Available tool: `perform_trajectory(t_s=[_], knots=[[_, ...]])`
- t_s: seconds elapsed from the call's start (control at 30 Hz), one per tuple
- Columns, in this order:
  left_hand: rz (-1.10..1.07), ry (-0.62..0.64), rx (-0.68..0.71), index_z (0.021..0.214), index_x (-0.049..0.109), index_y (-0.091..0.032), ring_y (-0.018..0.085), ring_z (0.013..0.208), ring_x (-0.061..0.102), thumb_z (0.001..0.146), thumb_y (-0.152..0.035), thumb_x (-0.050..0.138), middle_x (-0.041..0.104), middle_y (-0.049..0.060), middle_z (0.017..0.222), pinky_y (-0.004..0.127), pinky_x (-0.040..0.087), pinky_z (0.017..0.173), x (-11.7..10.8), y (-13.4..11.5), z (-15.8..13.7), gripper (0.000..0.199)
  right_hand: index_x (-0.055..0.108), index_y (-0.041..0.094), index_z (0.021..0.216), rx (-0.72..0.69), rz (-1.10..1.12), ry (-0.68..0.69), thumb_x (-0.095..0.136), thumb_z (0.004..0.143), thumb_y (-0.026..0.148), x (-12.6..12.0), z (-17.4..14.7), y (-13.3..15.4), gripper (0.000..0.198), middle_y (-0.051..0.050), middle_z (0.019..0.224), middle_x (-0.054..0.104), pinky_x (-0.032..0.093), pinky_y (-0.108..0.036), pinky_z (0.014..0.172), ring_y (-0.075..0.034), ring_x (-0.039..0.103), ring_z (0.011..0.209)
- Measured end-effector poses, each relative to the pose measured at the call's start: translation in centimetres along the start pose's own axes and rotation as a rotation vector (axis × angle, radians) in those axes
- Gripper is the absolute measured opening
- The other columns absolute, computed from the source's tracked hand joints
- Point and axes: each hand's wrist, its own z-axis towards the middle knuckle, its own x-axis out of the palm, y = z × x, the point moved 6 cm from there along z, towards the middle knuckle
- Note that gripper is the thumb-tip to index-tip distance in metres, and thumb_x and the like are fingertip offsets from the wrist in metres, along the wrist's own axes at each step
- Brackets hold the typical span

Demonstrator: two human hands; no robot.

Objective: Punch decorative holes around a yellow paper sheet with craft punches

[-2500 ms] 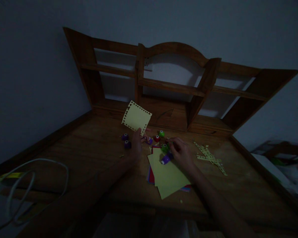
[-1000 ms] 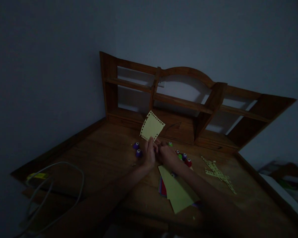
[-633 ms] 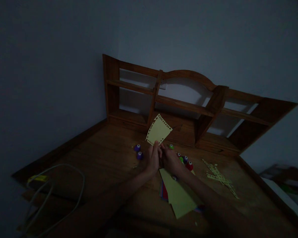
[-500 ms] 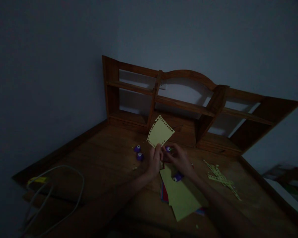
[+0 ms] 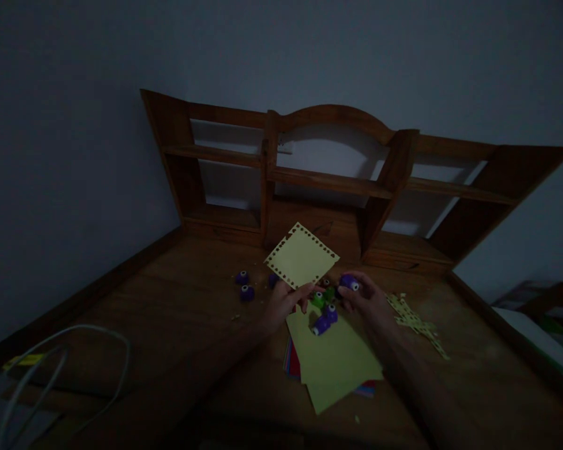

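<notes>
Over the bench [image 5: 192,306], in the head view, a yellow paper card [image 5: 303,257] is held up and tilted, one corner pointing away toward the shelf unit [image 5: 328,181] and the opposite corner toward the person. It is nearly square, so neither side gives a clear long axis. The left hand [image 5: 282,305] pinches its near edge. The right hand [image 5: 370,303] grips a purple punch [image 5: 347,282], whose long axis slants from far left to near right, its white-ringed end pointing right and toward the person.

Two purple punches [image 5: 247,293] sit together on the left, one more is partly hidden behind the left hand, and two others [image 5: 319,325] lie on yellow sheets [image 5: 340,356]. Two green ones [image 5: 318,300] and at least one red one [image 5: 326,283] crowd between the hands.

Small holes run along the card's edges. The punches are rounded and look like smooth plastic; the bench is grained wood. Perforated paper strips [image 5: 415,322] overlap on the right, too tangled to count.
</notes>
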Motion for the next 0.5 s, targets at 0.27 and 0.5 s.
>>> perform_trajectory(t_s=[0.27,0.5], knots=[[0.21,-0.089,-0.009,0.073,0.074,-0.013,0.012,0.043,0.048,0.084,-0.048,0.055,0.064,0.009,0.058,0.024,0.035,0.043,-0.7,-0.6,-0.3,0.041,0.063,0.021,0.101,0.151,0.204,0.103,0.076,0.07,0.033,1.6,-0.3,-1.2,0.037,-0.004,0.09,0.069,0.054,-0.029,0.068,-0.015,0.066,0.069],[0.22,-0.11,0.021,0.066,0.073,-0.015,0.012,0.041,0.045,0.082,-0.045,0.057,0.054,0.003,0.045,0.024,0.037,0.047,-0.3,-1.4,-0.8,0.038,0.06,0.019,0.098,0.128,0.165,0.211,0.076,0.07,0.034,2.9,-1.2,-1.0,0.035,-0.002,0.076,0.068,0.055,-0.029,0.06,-0.015,0.065,0.059]])
